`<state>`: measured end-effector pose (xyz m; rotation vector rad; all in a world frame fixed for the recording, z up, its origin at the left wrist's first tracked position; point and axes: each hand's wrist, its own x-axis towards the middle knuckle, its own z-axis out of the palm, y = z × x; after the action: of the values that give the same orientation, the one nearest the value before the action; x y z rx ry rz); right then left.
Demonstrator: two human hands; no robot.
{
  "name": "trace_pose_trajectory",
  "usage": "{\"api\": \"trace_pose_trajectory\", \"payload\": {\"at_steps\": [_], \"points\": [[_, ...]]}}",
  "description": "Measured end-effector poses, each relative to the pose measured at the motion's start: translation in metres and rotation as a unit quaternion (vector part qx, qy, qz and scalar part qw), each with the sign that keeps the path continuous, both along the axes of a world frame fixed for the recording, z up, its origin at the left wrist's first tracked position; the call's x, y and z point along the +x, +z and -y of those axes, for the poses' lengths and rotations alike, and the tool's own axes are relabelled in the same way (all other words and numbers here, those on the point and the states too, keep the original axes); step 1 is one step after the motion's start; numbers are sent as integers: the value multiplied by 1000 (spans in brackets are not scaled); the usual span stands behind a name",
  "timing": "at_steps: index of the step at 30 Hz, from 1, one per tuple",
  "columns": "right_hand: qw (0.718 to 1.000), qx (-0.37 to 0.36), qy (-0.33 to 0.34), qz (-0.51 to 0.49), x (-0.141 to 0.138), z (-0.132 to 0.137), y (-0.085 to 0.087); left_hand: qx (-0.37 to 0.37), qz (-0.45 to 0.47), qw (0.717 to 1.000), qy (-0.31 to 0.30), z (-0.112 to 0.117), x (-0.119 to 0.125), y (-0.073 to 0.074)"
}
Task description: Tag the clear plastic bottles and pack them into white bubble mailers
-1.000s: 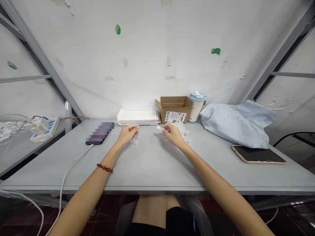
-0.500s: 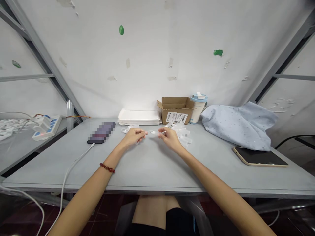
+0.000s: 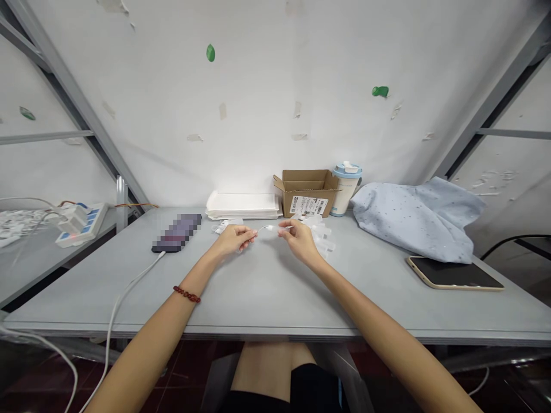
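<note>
We find the small white piece (image 3: 270,228) in the gap between the two hands, above the grey table (image 3: 267,281), just beside the right fingertips and a little apart from the left. The right hand (image 3: 298,238) has thumb and forefinger brought together on the rear end of this piece. The left hand (image 3: 235,238) has its fingertips pinched on a thin strand (image 3: 262,228), which spans the gap to the white piece — the strand is so fine that we cannot fully confirm its attachment at either end.

Clear plastic pieces (image 3: 326,243) lie just beyond the right hand, on its outer side. A whitish bunch (image 3: 227,223) lies behind the left hand, partly hidden by it. Behind both stand a white stack (image 3: 243,205) and an open cardboard box (image 3: 305,207), the latter next to a lidded cup (image 3: 343,195).

Against the frame of one second ago, we note the fingertips have drawn closer together and the strand now shows between them. Against the frame half a second ago, the hands hold nearly the same position — box, stack and cup are unmoved.
</note>
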<state>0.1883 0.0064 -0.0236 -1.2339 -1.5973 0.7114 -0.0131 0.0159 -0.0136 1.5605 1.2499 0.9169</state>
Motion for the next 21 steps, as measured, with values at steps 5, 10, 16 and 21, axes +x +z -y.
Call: {"api": "trace_pose_trajectory", "payload": {"at_steps": [5,10,16,21], "points": [[1000,-16,19,-5,0,0,0,2,22,1000,10,1,0,1],[998,-33,50,-9,-2,-1,-2,-7,45,999,-3,-1,-2,-1],[996,-32,80,-32,-3,-3,-6,-12,49,999,-19,1,0,0],[995,-38,80,-37,-3,-2,-7,-18,49,998,-19,2,0,1]]}}
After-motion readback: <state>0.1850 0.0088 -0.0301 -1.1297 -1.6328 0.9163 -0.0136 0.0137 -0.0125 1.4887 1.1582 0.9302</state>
